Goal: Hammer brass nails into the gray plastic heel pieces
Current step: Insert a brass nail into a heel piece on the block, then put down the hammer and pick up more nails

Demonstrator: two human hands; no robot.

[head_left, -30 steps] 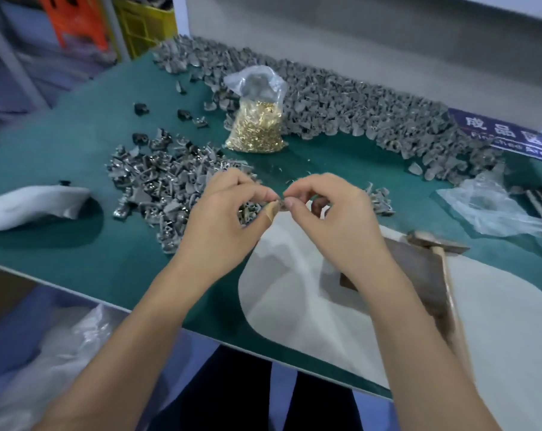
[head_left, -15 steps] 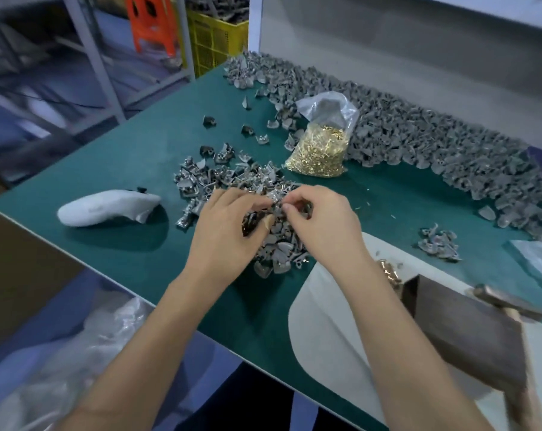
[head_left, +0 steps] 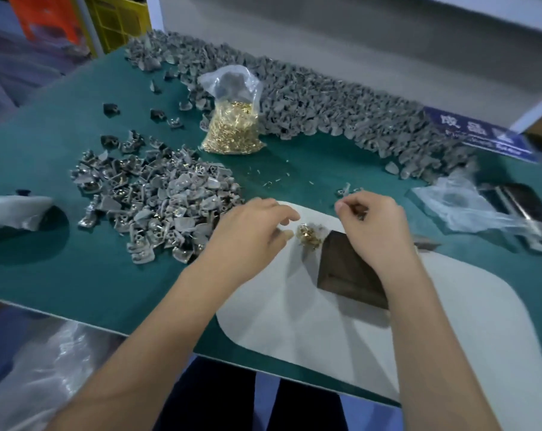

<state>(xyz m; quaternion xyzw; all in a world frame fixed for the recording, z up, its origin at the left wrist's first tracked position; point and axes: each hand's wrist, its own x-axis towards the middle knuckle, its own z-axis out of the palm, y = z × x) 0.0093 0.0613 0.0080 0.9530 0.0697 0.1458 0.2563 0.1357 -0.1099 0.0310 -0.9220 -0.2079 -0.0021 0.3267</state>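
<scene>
My left hand [head_left: 254, 228] hovers low over the white mat [head_left: 387, 337] with relaxed fingers, its thumb just left of a small heap of loose brass nails [head_left: 308, 236]. My right hand [head_left: 372, 222] is above the far corner of the dark metal block [head_left: 347, 272], fingers curled; something small and dark shows under them, but I cannot tell what. A pile of gray plastic heel pieces with nails [head_left: 157, 206] lies left of my hands. A few single gray pieces [head_left: 345, 191] sit just beyond my right hand.
A clear bag of brass nails [head_left: 232, 129] stands mid-table before a long heap of gray heel pieces [head_left: 325, 107] along the back. At the right lie crumpled clear plastic [head_left: 468, 206] and a dark device [head_left: 518, 213]. A white object [head_left: 11, 213] lies far left.
Both hands left the heel-piece pile, where they pinched a piece together, and moved right over the mat. They have separated: the left is near the loose nails, the right above the block.
</scene>
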